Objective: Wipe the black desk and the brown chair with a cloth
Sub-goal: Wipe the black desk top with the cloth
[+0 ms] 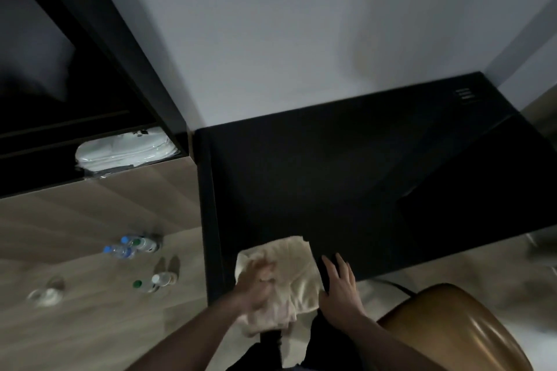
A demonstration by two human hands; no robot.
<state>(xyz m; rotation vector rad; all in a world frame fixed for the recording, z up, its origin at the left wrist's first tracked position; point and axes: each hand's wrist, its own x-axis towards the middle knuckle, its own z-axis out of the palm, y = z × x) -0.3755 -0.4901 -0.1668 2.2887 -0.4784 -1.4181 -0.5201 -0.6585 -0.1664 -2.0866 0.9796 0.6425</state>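
at 6 o'clock, nearest the camera, two bare forearms reach forward. the left hand (256,286) is blurred and rests on a cream cloth (289,277); its fingers look curled into the fabric, gripping it. the cloth lies bunched over the near left corner of the desk (346,184), part of it hanging off the front edge. just beside the cloth, at its 3 o'clock, the right hand (339,285) lies flat on the desk edge with fingers straight and spread, holding nothing. at 4 o'clock the brown chair (452,328) shows its glossy back, close to the desk front. at 9 o'clock, plastic bottles (132,247) and a glass (48,292) stand on the wood floor (90,325). farther, at 10 o'clock, a dark shelf (90,99) holds wrapped white bundles (123,147). a pale wall (271,24) rises behind the desk at 12 o'clock.
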